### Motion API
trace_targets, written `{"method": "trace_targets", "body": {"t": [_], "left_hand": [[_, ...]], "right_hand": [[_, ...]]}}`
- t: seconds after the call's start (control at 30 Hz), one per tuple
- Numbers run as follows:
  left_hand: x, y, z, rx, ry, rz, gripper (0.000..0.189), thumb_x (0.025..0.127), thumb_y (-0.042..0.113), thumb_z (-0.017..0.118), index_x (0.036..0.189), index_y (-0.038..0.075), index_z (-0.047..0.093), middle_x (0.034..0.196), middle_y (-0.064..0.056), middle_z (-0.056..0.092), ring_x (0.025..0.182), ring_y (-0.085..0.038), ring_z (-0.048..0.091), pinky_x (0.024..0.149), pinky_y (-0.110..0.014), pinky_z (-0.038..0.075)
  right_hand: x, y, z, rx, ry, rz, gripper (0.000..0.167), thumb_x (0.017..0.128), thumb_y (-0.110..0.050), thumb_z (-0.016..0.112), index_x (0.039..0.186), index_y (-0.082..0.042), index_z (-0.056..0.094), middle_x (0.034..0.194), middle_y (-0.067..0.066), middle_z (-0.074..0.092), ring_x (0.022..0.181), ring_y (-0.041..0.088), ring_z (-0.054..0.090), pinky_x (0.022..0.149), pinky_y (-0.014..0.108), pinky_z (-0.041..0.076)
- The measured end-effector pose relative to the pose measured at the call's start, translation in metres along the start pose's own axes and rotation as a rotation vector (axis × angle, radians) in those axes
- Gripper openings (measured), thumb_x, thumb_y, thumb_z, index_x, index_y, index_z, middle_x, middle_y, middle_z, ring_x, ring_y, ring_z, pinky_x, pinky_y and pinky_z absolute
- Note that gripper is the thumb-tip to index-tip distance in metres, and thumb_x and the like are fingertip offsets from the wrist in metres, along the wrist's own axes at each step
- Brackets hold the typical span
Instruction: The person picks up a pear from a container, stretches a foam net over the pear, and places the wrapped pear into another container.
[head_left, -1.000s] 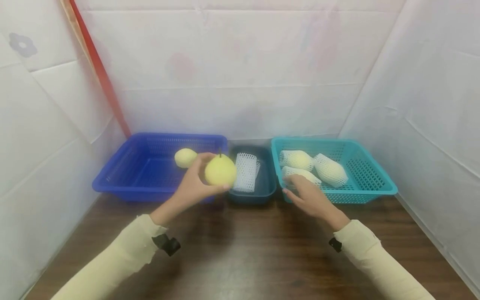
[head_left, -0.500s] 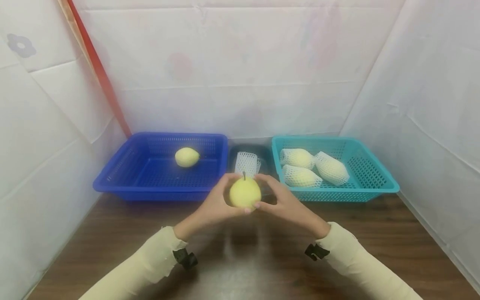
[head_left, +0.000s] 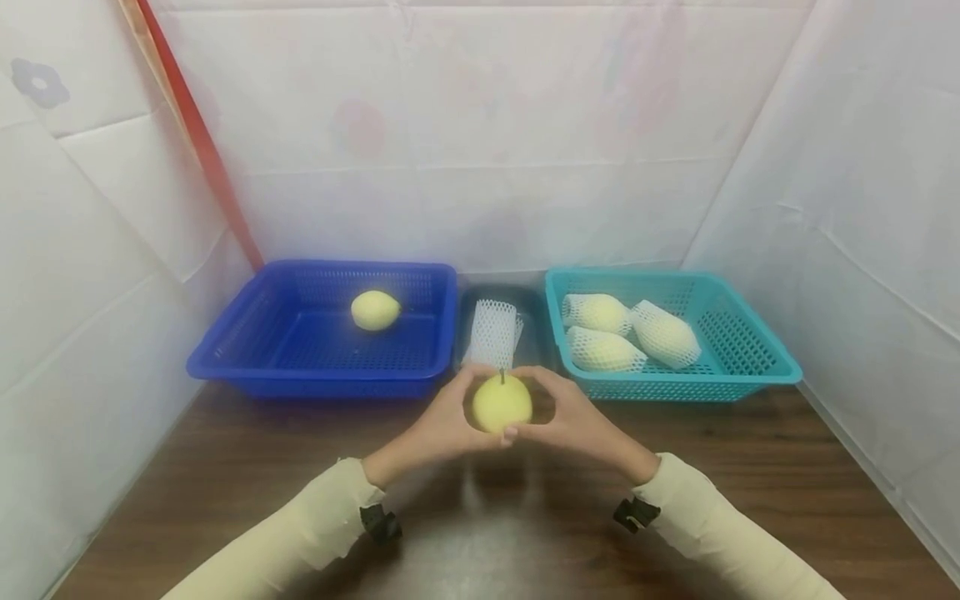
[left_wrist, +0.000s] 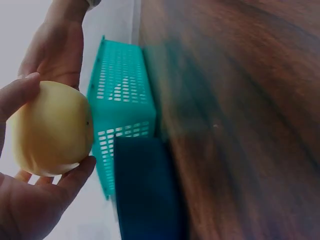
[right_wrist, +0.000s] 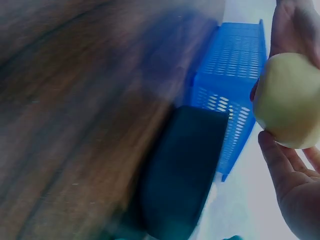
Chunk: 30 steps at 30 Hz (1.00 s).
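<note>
A yellow pear, stem up, is held between both hands above the table, in front of the dark tray. My left hand grips it from the left with curled fingers and thumb. From the right, my right hand holds it too, fingertips at the top and thumb low, the two thumbs meeting at the front. In the left wrist view the pear has bare, smooth skin. White foam net sleeves lie in the tray just behind the hands.
A blue basket at left contains one bare pear. The teal basket at right holds several pears in foam nets. White sheeting encloses the brown wooden table at the back and sides.
The left hand has carried the pear right and down, away from the blue basket. My right hand has left the teal basket's edge and taken hold of the pear's right side.
</note>
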<state>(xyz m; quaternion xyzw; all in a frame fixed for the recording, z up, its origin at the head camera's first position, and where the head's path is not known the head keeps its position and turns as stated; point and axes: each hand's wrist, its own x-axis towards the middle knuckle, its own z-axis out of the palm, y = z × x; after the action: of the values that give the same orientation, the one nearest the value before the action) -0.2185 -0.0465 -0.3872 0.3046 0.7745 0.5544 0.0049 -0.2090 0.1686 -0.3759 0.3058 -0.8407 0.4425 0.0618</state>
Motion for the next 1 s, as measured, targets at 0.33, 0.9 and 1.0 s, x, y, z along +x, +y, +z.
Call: {"method": "trace_targets", "body": {"t": [0.33, 0.9, 1.0], "left_hand": [[-0.003, -0.024, 0.012, 0.089, -0.051, 0.010, 0.072, 0.060, 0.023, 0.088, 0.119, 0.011, 0.048, 0.114, -0.001, 0.055, 0.099, -0.016, 0.055, 0.082, -0.035, 0.048], [-0.010, -0.042, 0.021, 0.124, -0.131, -0.070, 0.074, 0.058, 0.016, 0.089, 0.117, 0.005, 0.044, 0.110, -0.007, 0.052, 0.095, -0.018, 0.053, 0.077, -0.031, 0.049], [-0.011, -0.044, 0.022, 0.118, -0.136, -0.070, 0.076, 0.058, 0.015, 0.089, 0.117, 0.004, 0.043, 0.112, -0.009, 0.051, 0.097, -0.020, 0.052, 0.078, -0.033, 0.049]], "right_hand": [[-0.006, 0.024, 0.013, 0.043, -0.076, 0.018, 0.066, 0.069, -0.040, 0.084, 0.123, -0.017, 0.055, 0.117, -0.007, 0.059, 0.109, 0.012, 0.057, 0.091, 0.033, 0.048], [-0.015, 0.040, 0.030, -0.051, -0.112, 0.042, 0.066, 0.068, -0.043, 0.084, 0.119, -0.014, 0.056, 0.114, -0.007, 0.059, 0.108, 0.012, 0.055, 0.092, 0.038, 0.047], [-0.016, 0.040, 0.031, -0.039, -0.120, 0.043, 0.065, 0.068, -0.041, 0.085, 0.119, -0.014, 0.055, 0.113, -0.007, 0.059, 0.107, 0.012, 0.056, 0.090, 0.036, 0.048]]}}
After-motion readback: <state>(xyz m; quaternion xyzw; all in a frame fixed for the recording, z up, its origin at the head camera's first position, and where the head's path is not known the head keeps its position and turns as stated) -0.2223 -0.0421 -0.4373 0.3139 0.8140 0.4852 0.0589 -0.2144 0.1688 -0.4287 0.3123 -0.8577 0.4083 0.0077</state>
